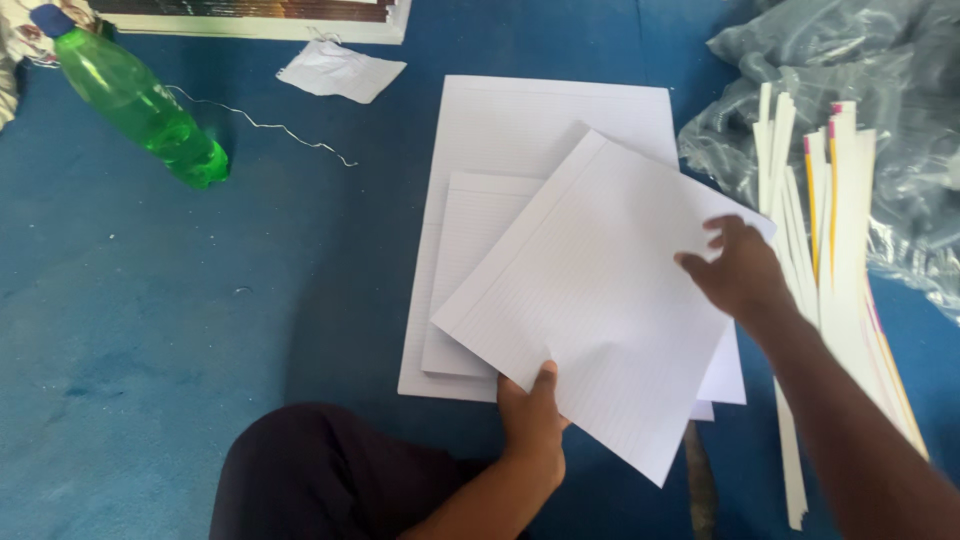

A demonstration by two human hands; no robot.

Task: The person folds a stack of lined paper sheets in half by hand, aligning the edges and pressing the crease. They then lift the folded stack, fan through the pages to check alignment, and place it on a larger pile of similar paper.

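The left hand (pixel 532 412) pinches the near edge of a ruled sheet (pixel 600 300), thumb on top and fingers underneath, so the sheet stays lifted at a slant instead of lying flat. The right hand (pixel 740 268) rests open on the sheet's far right edge, fingers spread, which looks like a way to steady and steer the paper while the other hand carries its weight. The sheet sits skewed over the paper pile (pixel 520 130), a squared stack of white pages on the blue floor (pixel 150 300); a smaller ruled page (pixel 475 250) shows on that pile, half covered by the tilted sheet. The pile lies straight in front of the person, just beyond the dark-clothed knee (pixel 300 470), within easy reach of both arms. Right of the pile, a bundle of long white strips (pixel 840 250) with yellow and pink edges lies fanned along the right arm, and grey plastic wrapping (pixel 850 60) is bunched behind the strips. Left of the pile, well apart, a green bottle (pixel 140 105) lies on its side with a thin wire (pixel 270 125) trailing toward the pile, and a crumpled scrap (pixel 340 70) sits just beyond the pile's far left corner.
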